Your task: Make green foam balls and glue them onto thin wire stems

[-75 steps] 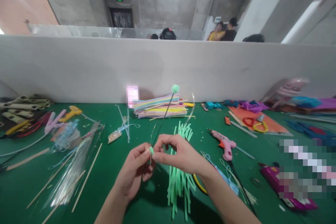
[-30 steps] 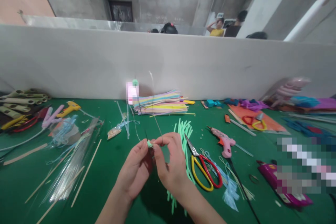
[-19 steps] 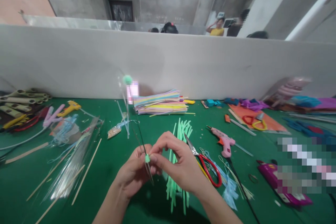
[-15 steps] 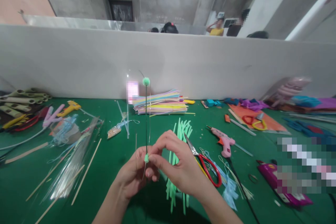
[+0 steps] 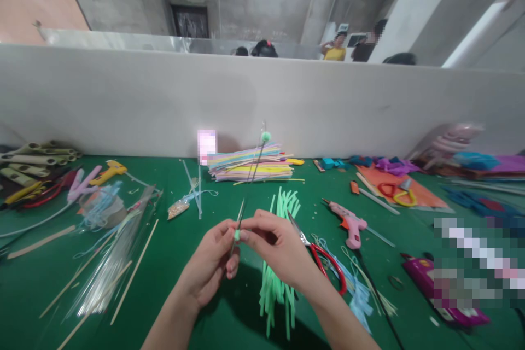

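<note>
My left hand is closed on a thin dark wire stem that rises in front of me, leaning to the right and blurred. At the stem's upper end sits a round light-green pompom. Lower down, between the fingertips of both hands, is a small green fuzzy piece. The thumb and forefinger of my right hand pinch at this piece. Beneath the right hand lies a bundle of light-green fuzzy strips. Red-handled scissors lie just right of that hand.
Pastel strips are stacked by the white partition. On the right are a pink glue gun with its cord, blue tassels and a purple packet. Bamboo pieces, a yellow glue gun and clear-wrapped sticks lie left.
The stem's top with the pompom has swung to the right and now leans, where it stood upright. Both hands have shifted slightly up, still together at the small green piece.
</note>
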`<state>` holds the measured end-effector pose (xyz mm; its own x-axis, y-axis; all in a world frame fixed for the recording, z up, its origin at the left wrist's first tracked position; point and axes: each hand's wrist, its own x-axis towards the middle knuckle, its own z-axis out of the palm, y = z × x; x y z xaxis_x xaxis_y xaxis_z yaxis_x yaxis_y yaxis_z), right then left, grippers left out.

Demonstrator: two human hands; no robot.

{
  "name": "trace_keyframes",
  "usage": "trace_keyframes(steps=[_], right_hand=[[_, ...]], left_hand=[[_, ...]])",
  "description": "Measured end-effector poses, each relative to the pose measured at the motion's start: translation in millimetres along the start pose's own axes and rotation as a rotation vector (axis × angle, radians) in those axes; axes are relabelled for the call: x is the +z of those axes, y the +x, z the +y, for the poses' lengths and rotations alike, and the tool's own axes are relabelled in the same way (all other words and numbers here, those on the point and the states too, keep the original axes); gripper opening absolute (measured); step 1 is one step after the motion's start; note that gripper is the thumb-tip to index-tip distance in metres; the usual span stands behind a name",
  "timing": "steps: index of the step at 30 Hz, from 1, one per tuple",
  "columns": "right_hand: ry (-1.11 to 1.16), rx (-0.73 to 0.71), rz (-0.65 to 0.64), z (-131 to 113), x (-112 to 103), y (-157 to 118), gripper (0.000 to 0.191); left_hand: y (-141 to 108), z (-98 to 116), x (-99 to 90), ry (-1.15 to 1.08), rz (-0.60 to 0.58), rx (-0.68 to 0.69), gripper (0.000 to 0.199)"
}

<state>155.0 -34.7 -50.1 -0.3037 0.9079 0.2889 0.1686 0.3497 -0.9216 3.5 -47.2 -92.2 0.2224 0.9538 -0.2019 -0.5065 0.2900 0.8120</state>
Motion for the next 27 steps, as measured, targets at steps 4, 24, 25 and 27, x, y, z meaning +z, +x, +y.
trace_keyframes(steps=[4,24,25,27], right_hand=[[-0.073,-0.014,0.102,7,2,1,0.012],[0.092,0.241,0.266,10,22,6,0.017],[0.098,0.247,0.273,8,23,5,0.018],[0.111,0.256,0.272,4,24,3,0.021]], left_hand=[[0,1,3.1,0.178,0.171,0.233,0.034],[6,-5,3.6,0.443,0.402,0.494,0.025],[5,-5,3.7,0.438,0.405,0.494,0.025],[3,-5,4.7,0.428,0.412,0.494,0.026]])
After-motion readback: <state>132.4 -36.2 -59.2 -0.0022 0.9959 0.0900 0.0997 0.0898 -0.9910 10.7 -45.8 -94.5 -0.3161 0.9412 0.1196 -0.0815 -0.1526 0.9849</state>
